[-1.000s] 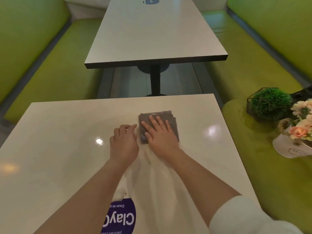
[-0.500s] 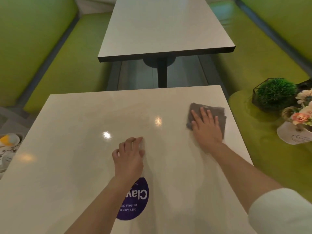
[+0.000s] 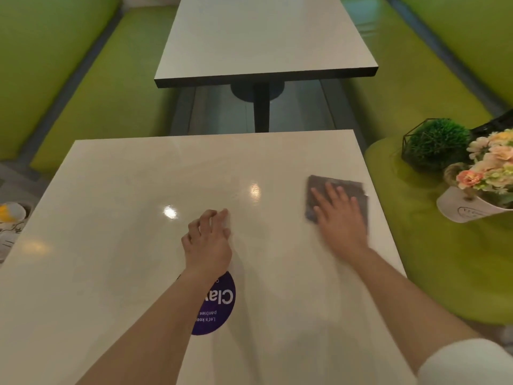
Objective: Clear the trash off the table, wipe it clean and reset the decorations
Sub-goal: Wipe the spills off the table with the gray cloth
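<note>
A folded grey cloth [image 3: 354, 187] lies near the right edge of the glossy white table [image 3: 125, 245]. My right hand [image 3: 340, 215] presses flat on it with straight, spread fingers. My left hand [image 3: 208, 240] rests on the table's middle, fingers loosely curled, holding nothing. On the green bench at the right stand the decorations: a green ball plant in a black wire frame [image 3: 435, 144] and a white pot of peach and cream flowers [image 3: 483, 187]. Trash with a yellow piece [image 3: 11, 218] shows at the far left, below the table edge.
A round purple sticker [image 3: 219, 304] is fixed to the table, partly under my left forearm. A second white table [image 3: 263, 37] stands ahead across a gap. Green benches [image 3: 105, 87] run along both sides.
My right hand has slid the cloth from the table's middle to the right edge, then slightly back toward me. My left hand has stayed near the middle.
</note>
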### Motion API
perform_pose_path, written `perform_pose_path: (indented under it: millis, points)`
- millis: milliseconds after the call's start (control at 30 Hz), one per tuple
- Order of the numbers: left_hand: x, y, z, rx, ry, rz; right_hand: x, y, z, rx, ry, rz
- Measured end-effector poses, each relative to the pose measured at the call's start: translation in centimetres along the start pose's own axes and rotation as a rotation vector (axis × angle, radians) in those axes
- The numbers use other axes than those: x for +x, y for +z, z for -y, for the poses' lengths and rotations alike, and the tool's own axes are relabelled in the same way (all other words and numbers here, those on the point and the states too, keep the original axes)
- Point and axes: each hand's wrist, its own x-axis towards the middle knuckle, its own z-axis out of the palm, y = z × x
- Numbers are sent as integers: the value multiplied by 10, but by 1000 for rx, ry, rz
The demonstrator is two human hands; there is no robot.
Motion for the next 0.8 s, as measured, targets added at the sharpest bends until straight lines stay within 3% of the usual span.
perform_pose_path:
  millis: [100, 233, 433, 533, 633, 800]
  points:
    - [0, 0, 0, -13, -10, 18, -5, -9, -49, -21, 102, 11]
    - [0, 0, -1, -14, -14, 16, -3, -2, -18, 1, 233, -31]
    - [4, -1, -1, -10, -12, 23, -42, 26, 117, 95, -54, 2]
    - [4, -4, -1, -10, -8, 42, -66, 31, 141, 128, -134, 35]
    - [1, -7, 0, -2, 17, 49, -66, 28, 108, 84, -142, 45]
    - [-5, -10, 9, -54, 89, 20, -75, 12, -6, 10, 67, -42]
